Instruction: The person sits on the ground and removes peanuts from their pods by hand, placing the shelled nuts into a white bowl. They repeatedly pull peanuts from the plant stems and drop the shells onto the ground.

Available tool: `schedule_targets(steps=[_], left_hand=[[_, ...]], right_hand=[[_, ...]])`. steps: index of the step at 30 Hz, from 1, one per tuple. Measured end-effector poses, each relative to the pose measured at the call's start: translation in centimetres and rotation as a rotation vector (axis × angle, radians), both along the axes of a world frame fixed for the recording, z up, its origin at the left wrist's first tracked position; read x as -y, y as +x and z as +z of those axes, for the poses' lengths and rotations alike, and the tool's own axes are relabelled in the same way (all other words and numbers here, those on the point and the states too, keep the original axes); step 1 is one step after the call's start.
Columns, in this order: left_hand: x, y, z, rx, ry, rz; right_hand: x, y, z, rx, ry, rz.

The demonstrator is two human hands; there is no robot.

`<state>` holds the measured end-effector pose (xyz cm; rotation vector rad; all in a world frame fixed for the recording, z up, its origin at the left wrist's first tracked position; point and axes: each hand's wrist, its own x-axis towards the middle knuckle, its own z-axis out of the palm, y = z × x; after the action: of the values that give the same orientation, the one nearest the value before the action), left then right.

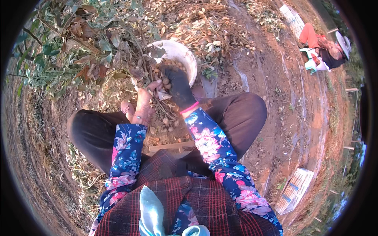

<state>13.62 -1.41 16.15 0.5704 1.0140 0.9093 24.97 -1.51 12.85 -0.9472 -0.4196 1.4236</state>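
My bare left hand (144, 100) grips a bundle of peanut plants (109, 53) by the stems near their roots. Dry brown and green leaves spread from it to the upper left. My right hand (178, 87), in a dark glove with a pink cuff, curls around peanut pods (166, 81) at the root end; its fingertips are partly hidden. Just beyond it stands a white bucket (191, 59) with a soiled rim, holding loose peanuts (179, 65). Below my hands hang thin roots with several pods (166, 121).
Pulled peanut plants (212, 26) lie heaped behind the bucket. A wooden piece (171, 146) lies between my legs. White plastic crates stand at lower right (295, 190) and upper right (292, 19). Another person (329, 48) in a hat sits beside the far crate. Plastic film strips (242, 76) line the soil.
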Motion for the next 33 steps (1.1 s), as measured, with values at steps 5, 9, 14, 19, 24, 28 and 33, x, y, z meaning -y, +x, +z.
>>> schedule_targets(steps=[5,9,14,19,24,28,33], left_hand=[[-1.1,-0.1,-2.8,0.108,-0.002,-0.068],[-1.5,-0.2,-4.6,0.080,-0.030,-0.051],[2.0,-0.6,-1.8,-0.039,0.077,-0.172],[-1.2,-3.1,-0.9,-0.137,0.065,-0.155],[-1.8,-4.5,-1.0,0.197,0.106,-0.227],[-1.0,-4.2,-0.9,0.384,0.117,-0.071],[-1.7,-4.3,-2.7,0.410,0.152,-0.123]], right_hand=[[-0.4,-1.0,-1.1,-0.187,-0.003,-0.081],[-0.9,-1.4,-1.7,-0.077,-0.100,-0.108],[-4.6,6.3,-11.2,-0.481,0.031,-0.358],[-3.5,3.1,-1.4,0.247,0.023,-0.200],[-0.5,4.9,0.5,0.476,-0.016,-0.177],[2.8,5.4,1.7,0.471,0.015,0.160],[4.1,3.0,1.6,0.547,0.278,0.387]])
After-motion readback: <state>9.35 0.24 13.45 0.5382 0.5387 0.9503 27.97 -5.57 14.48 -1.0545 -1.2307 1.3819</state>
